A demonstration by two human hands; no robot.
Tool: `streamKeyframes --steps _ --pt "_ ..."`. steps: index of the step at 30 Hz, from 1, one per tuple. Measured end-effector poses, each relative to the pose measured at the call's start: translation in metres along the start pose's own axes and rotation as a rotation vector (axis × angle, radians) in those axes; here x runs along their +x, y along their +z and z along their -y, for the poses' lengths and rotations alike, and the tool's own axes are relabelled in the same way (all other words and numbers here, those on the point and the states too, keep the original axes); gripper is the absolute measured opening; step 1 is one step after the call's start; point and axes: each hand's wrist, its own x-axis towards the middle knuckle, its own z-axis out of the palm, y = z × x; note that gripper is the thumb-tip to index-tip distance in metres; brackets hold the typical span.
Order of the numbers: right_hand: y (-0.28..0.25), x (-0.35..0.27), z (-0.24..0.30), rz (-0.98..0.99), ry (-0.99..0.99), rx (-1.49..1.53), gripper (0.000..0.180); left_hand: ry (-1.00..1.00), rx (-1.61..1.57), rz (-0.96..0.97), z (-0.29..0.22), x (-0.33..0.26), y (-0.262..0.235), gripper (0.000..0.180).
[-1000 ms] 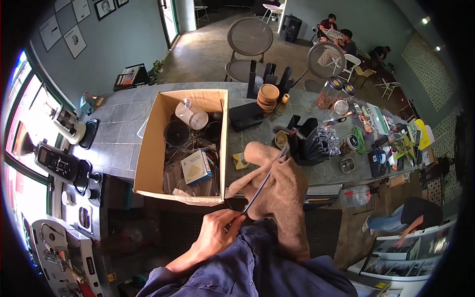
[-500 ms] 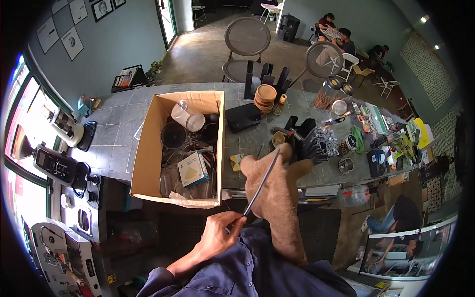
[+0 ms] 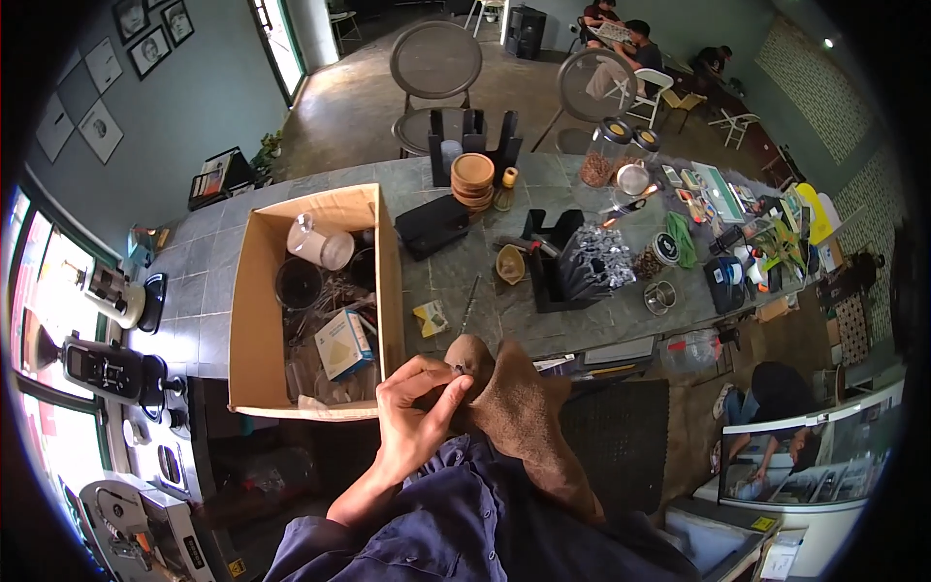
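Slippage was your risk: left hand (image 3: pixel 415 419) fingers pinched a small metal piece into the brown cloth (image 3: pixel 519 407) at three o'clock; right hand stayed hidden, grip unknowable.

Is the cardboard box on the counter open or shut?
Open: the cardboard box has its top flaps up, showing a jar and small blue box inside.

We stand in a café: coffee grinders (image 3: pixel 107 330) by the counter's (image 3: pixel 543 194) left edge, seated customers (image 3: pixel 630 39) beyond its far edge.
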Motion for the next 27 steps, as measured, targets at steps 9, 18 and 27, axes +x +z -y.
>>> streamKeyframes --steps 9,18,27 --pt "-0.024 -0.024 -0.059 0.076 0.151 -0.325 0.026 -0.119 -0.404 -0.055 -0.015 0.039 0.06 0.016" --pt "-0.065 -0.038 -0.145 0.086 0.646 0.363 0.023 0.081 -0.264 -0.541 -0.009 0.117 0.11 0.019" --pt "-0.076 -0.035 -0.227 0.102 0.734 0.585 0.025 0.421 0.071 -0.271 0.059 0.117 0.239 0.007"
